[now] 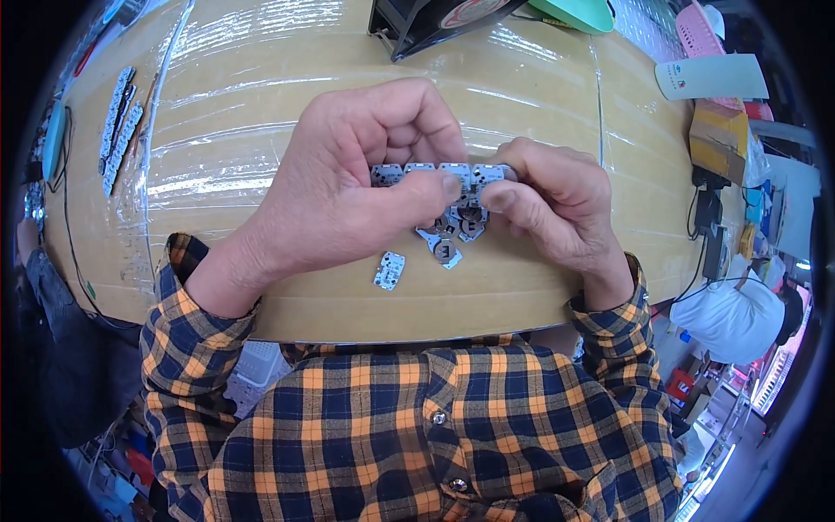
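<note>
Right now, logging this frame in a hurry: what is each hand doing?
Left hand: closed, pinching the strip of small circuit boards.
Right hand: closed, pinching the same strip's other end.

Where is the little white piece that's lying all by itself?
In the head view, the loose white piece lies on the table near its front edge, just below the left hand.

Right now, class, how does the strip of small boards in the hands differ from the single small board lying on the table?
The strip is several boards joined in a row; the single board is one loose piece. The strip is held above the table by the left hand and right hand; the single board lies untouched. Both are white.
</note>
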A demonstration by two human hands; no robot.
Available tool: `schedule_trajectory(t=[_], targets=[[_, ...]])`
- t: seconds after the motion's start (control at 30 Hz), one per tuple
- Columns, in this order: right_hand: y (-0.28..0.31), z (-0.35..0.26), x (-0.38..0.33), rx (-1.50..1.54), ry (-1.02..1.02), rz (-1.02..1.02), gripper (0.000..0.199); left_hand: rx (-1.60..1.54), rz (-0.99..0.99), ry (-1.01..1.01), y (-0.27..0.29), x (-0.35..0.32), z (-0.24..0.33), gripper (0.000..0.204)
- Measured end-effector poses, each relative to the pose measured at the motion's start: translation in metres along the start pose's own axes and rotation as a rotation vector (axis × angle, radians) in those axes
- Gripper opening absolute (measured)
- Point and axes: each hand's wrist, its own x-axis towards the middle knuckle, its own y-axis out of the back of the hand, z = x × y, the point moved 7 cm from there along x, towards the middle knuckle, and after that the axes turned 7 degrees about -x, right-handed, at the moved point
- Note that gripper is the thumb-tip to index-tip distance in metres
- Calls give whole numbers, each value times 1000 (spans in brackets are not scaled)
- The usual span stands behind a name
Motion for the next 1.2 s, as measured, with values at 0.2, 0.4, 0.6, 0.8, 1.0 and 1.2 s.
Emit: schedule_trajectory(t=[0.2, 0.4, 0.6, 0.8, 1.0, 1.2], targets=[[-19, 16, -7, 908, -398, -101, 29, -138, -42, 117, -4, 0, 8, 12], [-6, 27, -4, 822, -454, 134, 33, 129, 82, -217, 3, -3, 14, 17], [-5, 23, -5, 512, -369, 91, 29, 524, 44, -516, -9, -7, 34, 22], [-5, 19, -4, 407, -384, 49, 29, 599, 81, -625, -11, -9, 32, 25], [-4, 19, -5, 409, -383, 49, 30, 598, 98, -612, -13, -9, 32, 25], [-7, 22, -5, 444, -404, 29, 29, 591, 106, -564, -12, -9, 30, 24]])
